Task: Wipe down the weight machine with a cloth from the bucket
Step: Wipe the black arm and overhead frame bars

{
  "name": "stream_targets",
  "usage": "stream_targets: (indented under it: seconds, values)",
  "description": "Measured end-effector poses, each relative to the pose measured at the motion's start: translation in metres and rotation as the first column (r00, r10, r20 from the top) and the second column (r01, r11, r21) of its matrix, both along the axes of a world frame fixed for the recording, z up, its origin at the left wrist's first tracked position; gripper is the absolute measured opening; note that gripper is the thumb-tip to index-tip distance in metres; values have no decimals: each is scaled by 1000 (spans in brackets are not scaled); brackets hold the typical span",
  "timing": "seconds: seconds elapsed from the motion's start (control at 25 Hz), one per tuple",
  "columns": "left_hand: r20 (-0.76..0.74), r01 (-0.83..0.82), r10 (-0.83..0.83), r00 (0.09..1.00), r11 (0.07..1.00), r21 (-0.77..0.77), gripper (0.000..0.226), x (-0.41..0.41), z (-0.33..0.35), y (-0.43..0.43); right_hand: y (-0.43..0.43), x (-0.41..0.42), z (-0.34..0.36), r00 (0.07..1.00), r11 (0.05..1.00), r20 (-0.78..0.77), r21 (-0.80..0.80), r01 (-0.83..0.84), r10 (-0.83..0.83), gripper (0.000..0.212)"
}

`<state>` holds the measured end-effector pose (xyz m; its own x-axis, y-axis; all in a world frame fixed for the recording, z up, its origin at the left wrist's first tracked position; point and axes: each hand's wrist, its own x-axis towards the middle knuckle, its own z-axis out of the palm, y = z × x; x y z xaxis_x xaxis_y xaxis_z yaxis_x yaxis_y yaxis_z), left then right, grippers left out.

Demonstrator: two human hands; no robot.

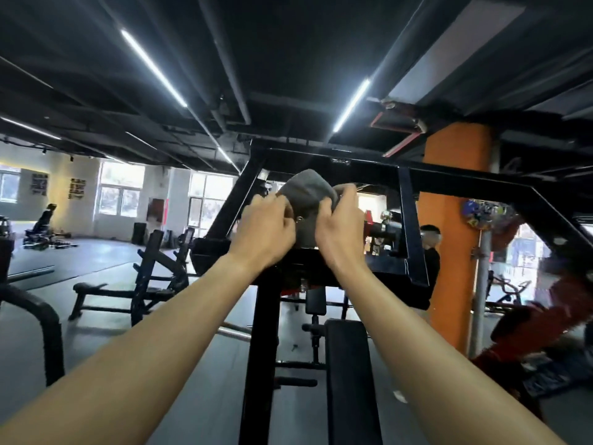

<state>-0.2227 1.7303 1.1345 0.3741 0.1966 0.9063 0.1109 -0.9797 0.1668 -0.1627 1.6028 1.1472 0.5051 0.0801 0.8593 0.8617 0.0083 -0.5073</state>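
Note:
A grey cloth (pixel 307 192) is bunched up in front of the black weight machine frame (pixel 369 170), just under its top crossbar. My left hand (pixel 268 228) grips the cloth's left edge with curled fingers. My right hand (pixel 341 224) grips its right side, fingers wrapped over the top. Both arms reach forward and up from the bottom of the view. The lower part of the cloth is hidden behind my hands. No bucket is in view.
The machine's black padded seat (pixel 348 374) and central post (pixel 261 348) stand right below my arms. A black bench (pixel 134 287) sits to the left, an orange pillar (pixel 455 220) to the right. A person (pixel 430 248) stands behind the frame.

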Motion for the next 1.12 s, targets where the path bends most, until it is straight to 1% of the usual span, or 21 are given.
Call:
stream_targets:
  seconds: [0.04, 0.12, 0.2, 0.24, 0.28, 0.32, 0.36, 0.44, 0.52, 0.56, 0.6, 0.64, 0.72, 0.76, 0.8, 0.88, 0.92, 0.96, 1.04, 1.08, 1.12]
  values:
    - [-3, -59, 59, 998, 998, 30, 17, -7, -3, 14, 13, -9, 1, 1000, 1000, 31, 15, 2, -2, 9]
    - [-9, -179, 181, 983, 980, 86, 20, -18, -7, 40, 37, -18, 4, 979, 998, 194, 19, 60, -62, 14]
    - [10, -253, 253, 967, 965, 70, 21, -27, -7, 61, 61, -12, 8, 934, 987, 325, -19, 160, -145, 23]
    - [20, -263, 262, 965, 964, 42, 21, -30, -6, 70, 74, -6, 11, 929, 980, 329, -47, 196, -170, 25]
    - [16, -252, 252, 968, 968, 2, 23, -32, -4, 77, 85, -3, 12, 937, 977, 308, -80, 200, -167, 25]
    - [-8, -221, 220, 975, 974, -50, 26, -31, -2, 84, 97, 1, 12, 944, 966, 292, -153, 207, -156, 24]
    - [-43, -176, 172, 984, 978, -115, 30, -30, 1, 88, 108, 3, 10, 934, 937, 326, -256, 238, -148, 25]
    - [-124, -89, 60, 990, 965, -247, 37, -25, 5, 96, 128, 9, 2, 890, 836, 441, -439, 330, -120, 38]
    - [-162, -67, 21, 987, 958, -278, 38, -19, 7, 101, 136, 15, 3, 864, 793, 490, -477, 379, -117, 49]
    - [-168, -82, 39, 985, 962, -261, 37, -17, 10, 104, 139, 18, 10, 847, 787, 514, -463, 407, -135, 49]
    - [-176, -101, 59, 983, 965, -244, 37, -15, 12, 105, 142, 20, 20, 841, 784, 519, -453, 423, -154, 46]
    - [-187, -110, 67, 980, 966, -235, 39, -13, 16, 107, 145, 23, 33, 858, 779, 486, -468, 417, -168, 42]
    - [-193, -94, 48, 980, 966, -239, 43, -10, 19, 111, 148, 25, 52, 915, 768, 365, -532, 356, -171, 35]
    - [-187, -79, 31, 982, 964, -254, 47, -9, 19, 112, 147, 25, 53, 920, 762, 350, -544, 351, -174, 33]
    - [-183, -70, 20, 983, 960, -272, 50, -8, 18, 114, 146, 25, 48, 909, 766, 377, -525, 370, -181, 31]
    - [-190, -67, 11, 982, 954, -293, 56, -5, 15, 114, 139, 27, 28, 836, 771, 512, -447, 454, -196, 33]
    - [-193, -64, 6, 981, 953, -297, 56, -5, 14, 114, 138, 28, 25, 815, 759, 546, -441, 478, -196, 33]
    - [-194, -56, -3, 981, 953, -297, 54, -5, 13, 114, 139, 30, 32, 823, 738, 526, -466, 488, -212, 31]
    - [-193, -43, -14, 981, 957, -288, 52, -5, 14, 116, 150, 37, 63, 874, 698, 412, -546, 463, -257, 30]
    - [-194, -41, -17, 981, 957, -289, 51, -5, 14, 117, 153, 37, 73, 893, 686, 366, -581, 438, -261, 30]
    - [-191, -40, -17, 981, 956, -291, 51, -5, 14, 118, 156, 38, 76, 898, 693, 353, -580, 429, -260, 29]
